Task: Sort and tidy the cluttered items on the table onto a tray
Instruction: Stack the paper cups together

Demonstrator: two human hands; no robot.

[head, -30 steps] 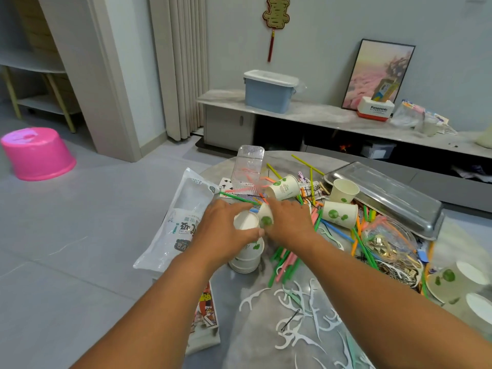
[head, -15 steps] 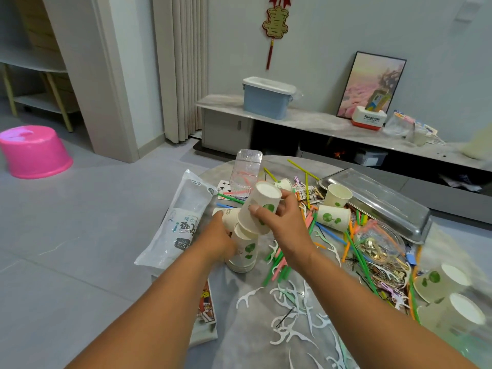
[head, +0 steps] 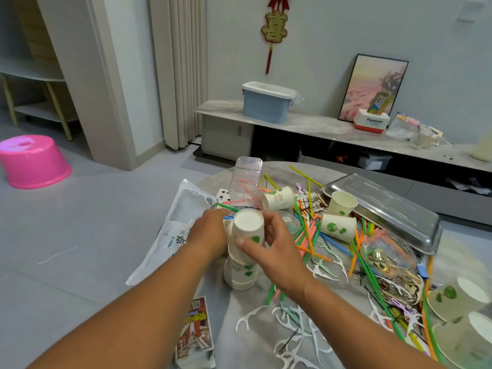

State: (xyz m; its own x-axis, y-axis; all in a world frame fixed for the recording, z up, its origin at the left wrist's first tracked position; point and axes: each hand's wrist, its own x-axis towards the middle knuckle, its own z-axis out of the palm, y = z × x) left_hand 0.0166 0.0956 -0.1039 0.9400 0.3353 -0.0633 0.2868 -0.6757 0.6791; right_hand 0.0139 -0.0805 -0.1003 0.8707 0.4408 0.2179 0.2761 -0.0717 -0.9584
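A: What step is this?

B: Stacking, I'd say. The right hand (head: 277,251) curls its fingers round an upturned paper cup (head: 248,227), seated atop the cup stack (head: 241,272) at table centre. The left hand (head: 210,233) reaches behind the stack at nine o'clock; its fingers are hidden, so I cannot tell whether they grip.

A: And next?

B: Probably press that cup home, then collect the loose cups (head: 338,227) at two o'clock. Eventually the stack must reach the steel tray (head: 386,206), lying at two o'clock on the far edge.

A: The table (head: 247,339) itself?

B: Cluttered: white floss picks (head: 290,331) at six o'clock, coloured straws (head: 308,235) at three, a plastic bag (head: 175,230) hanging off at ten. Beyond: a clear box (head: 246,179) at twelve.

A: The room?

B: Grey floor, a pink basin (head: 32,161) at ten o'clock, a blue bin (head: 267,102) on a low shelf at the far wall.
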